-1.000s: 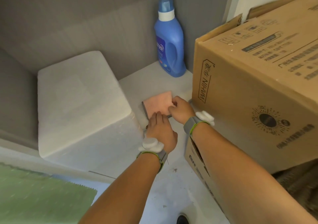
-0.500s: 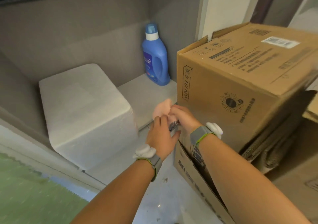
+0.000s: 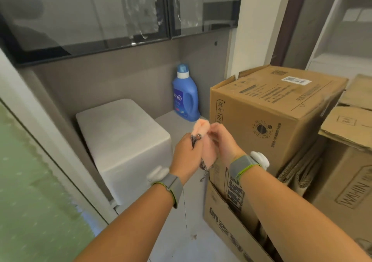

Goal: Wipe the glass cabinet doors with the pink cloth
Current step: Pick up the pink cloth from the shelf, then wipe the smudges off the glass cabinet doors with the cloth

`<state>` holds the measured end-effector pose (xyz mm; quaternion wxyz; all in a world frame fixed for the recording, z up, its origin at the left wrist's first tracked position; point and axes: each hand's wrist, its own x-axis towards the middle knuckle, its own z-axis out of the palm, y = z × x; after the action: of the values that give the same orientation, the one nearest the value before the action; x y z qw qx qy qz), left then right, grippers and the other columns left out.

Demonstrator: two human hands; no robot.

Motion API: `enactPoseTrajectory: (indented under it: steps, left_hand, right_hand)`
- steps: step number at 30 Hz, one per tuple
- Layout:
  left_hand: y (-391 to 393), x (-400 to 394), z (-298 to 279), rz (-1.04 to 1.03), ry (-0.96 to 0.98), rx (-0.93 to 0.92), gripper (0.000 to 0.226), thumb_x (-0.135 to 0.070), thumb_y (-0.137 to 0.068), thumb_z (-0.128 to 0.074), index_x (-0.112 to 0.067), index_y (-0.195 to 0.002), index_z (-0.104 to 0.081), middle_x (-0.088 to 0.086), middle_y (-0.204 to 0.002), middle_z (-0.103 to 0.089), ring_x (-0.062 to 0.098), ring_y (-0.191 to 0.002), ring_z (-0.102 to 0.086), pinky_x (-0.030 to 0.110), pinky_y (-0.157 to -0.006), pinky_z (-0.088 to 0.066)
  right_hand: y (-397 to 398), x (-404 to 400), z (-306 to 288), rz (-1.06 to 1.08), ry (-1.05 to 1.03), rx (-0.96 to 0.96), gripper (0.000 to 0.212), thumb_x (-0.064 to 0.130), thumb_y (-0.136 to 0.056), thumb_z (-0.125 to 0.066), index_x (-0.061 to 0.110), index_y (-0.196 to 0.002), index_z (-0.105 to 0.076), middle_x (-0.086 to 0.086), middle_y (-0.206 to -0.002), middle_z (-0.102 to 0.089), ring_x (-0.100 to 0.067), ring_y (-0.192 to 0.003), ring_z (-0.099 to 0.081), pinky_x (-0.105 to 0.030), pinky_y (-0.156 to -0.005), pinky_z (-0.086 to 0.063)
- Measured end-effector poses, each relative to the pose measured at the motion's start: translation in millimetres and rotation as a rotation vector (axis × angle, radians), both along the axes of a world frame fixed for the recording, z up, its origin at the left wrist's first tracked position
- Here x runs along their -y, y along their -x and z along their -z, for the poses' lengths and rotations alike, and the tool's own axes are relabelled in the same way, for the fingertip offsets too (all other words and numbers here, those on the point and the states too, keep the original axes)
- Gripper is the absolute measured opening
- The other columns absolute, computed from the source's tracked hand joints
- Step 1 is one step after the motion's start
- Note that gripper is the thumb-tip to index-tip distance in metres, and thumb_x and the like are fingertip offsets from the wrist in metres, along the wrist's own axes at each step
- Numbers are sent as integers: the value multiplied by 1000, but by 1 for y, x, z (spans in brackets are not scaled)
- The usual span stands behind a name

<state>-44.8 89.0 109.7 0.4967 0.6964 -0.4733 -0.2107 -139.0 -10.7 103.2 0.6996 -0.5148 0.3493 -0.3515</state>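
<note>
You hold the pink cloth [image 3: 203, 130] up in the air between both hands, in front of the tall cardboard box [image 3: 267, 109] and above the pale grey shelf surface [image 3: 173, 119]. Your left hand [image 3: 186, 157] is closed around the cloth's lower part, knuckles toward you, with the cloth's black-and-white stitched edging [image 3: 203, 166] trailing out below your fist in a thin, speckled cord. Your right hand [image 3: 223, 141] pinches the upper part, fingers curled in on the soft, bunched fabric, which rises in a rounded fold above both hands. Each wrist wears a grey band with a lime-green edge and a smooth white rounded module.

The glass cabinet doors [image 3: 120, 10] sit above, well apart from the cloth: two dark-framed panes, glossy and reflective, with a wrinkled clear film hanging near the frame between them.

To your left stands a white foam block [image 3: 124, 137], matte and grainy, with rounded corners. At the back corner, a blue plastic detergent bottle [image 3: 186, 94] stands upright, with a moulded handle, a white collar and a lighter blue cap. The box on your right is plain brown corrugated card with printed black marks and a white label on top; more flattened and open cartons [image 3: 342, 161] crowd beside and below it. A green textured sheet [image 3: 30, 191] fills the lower left.
</note>
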Motion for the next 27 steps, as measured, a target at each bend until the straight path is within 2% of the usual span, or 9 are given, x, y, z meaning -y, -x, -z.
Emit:
enactPoseTrajectory:
  steps: [2, 5, 9, 13, 17, 19, 20, 22, 27]
  left_hand:
    - [-8, -11, -13, 37, 71, -87, 39, -1, -99, -45, -19, -126, -66, -6, -120, -71, 12, -111, -63, 26, -97, -49]
    - [-22, -24, -31, -54, 135, -157, 14, -15, -95, -55, -26, -101, -61, -9, -92, -67, 16, -89, -61, 34, -79, -51]
    - [-45, -43, -58, -126, 191, -111, 24, -37, -97, -60, -17, -108, -69, 2, -100, -75, 20, -94, -68, 41, -86, -54]
    - [-68, -54, -83, -164, 228, -73, 18, -25, -104, -60, -16, -97, -73, -5, -84, -69, 5, -74, -56, 31, -72, -45]
    - [-78, -64, -119, -202, 329, -183, 25, -8, -99, -57, -27, -93, -72, -7, -88, -71, 11, -81, -62, 23, -70, -50]
    - [-81, -70, -137, -208, 356, -210, 27, -3, -97, -56, -26, -88, -67, -2, -86, -69, 14, -80, -61, 23, -66, -49]
    - [-84, -74, -146, -205, 345, -200, 25, -3, -96, -56, -24, -87, -64, 0, -85, -67, 15, -78, -59, 24, -65, -47]
    - [-89, -82, -163, -195, 299, -150, 18, -8, -96, -56, -22, -86, -59, -1, -81, -61, 16, -75, -54, 27, -62, -43]
    - [-112, -114, -197, -211, 281, 286, 3, -21, -102, -54, -23, -104, -57, -7, -87, -64, 14, -79, -59, 36, -70, -49]
  right_hand:
    - [-2, -8, -14, 14, 19, 36, 11, 30, -62, -64, 27, -71, -59, 1, -81, -57, -20, -86, -52, -37, -80, -41]
    - [-5, -16, -36, 9, 104, 91, 30, 10, -61, -65, 26, -87, -62, 2, -76, -64, -17, -71, -60, -29, -62, -47]
    - [-16, -30, -60, -21, 205, 110, 42, 8, -73, -76, 27, -109, -66, -4, -96, -74, -21, -86, -71, -36, -75, -57]
    - [-39, -46, -82, 181, 341, 74, 24, 14, -92, -72, 27, -98, -53, -12, -98, -65, -24, -90, -60, -43, -79, -49]
    - [-63, -77, -93, 180, 612, -65, 21, 41, -86, -71, 33, -94, -53, -4, -117, -48, 0, -97, -52, -34, -89, -49]
    - [-73, -101, -98, 77, 687, -112, 59, 53, -71, -74, 38, -122, -49, 5, -131, -35, 23, -104, -43, -20, -95, -44]
    - [-80, -111, -101, 78, 722, -118, 77, 51, -68, -78, 38, -135, -43, 10, -137, -30, 22, -111, -42, -19, -99, -43]
    - [-93, -126, -111, 166, 814, -133, 95, 40, -71, -86, 37, -150, -33, 12, -149, -21, -3, -133, -46, -32, -111, -43]
    - [-118, -141, -139, 338, 1123, -193, 92, 27, -80, -79, 18, -158, -31, -6, -165, -14, -31, -147, -35, -46, -119, -36]
